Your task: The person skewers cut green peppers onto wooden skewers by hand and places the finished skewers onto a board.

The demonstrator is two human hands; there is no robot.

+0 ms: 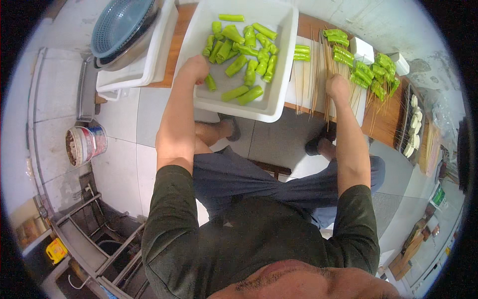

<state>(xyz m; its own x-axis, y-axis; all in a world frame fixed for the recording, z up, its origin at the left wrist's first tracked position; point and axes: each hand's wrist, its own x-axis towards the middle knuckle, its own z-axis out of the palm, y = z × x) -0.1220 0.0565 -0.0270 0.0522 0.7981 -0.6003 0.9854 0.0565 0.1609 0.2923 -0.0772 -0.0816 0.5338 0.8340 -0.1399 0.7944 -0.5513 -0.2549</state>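
Many cut green pepper pieces (pixel 236 66) lie in a deep white plastic tub (pixel 276 108). My left hand (pixel 197 69) is over the tub's left side, its fingers curled near a pepper piece (pixel 210 82); whether it holds one is unclear. My right hand (pixel 337 88) rests low over thin wooden skewers (pixel 315 74) spread on a white board (pixel 305 98); its fingertips are hidden, so a grip cannot be made out. Pepper pieces on skewers (pixel 361 74) lie beyond and to the right of this hand. Another group of pepper pieces (pixel 301 53) sits beside the tub.
A blue colander (pixel 119 28) and a metal bowl stand in a white tub (pixel 151 67) at left. Right of the peppers are white containers (pixel 362 50) and a wire rack (pixel 405 123) with pale skewered food (pixel 413 127). A bucket (pixel 86 145) stands on the floor.
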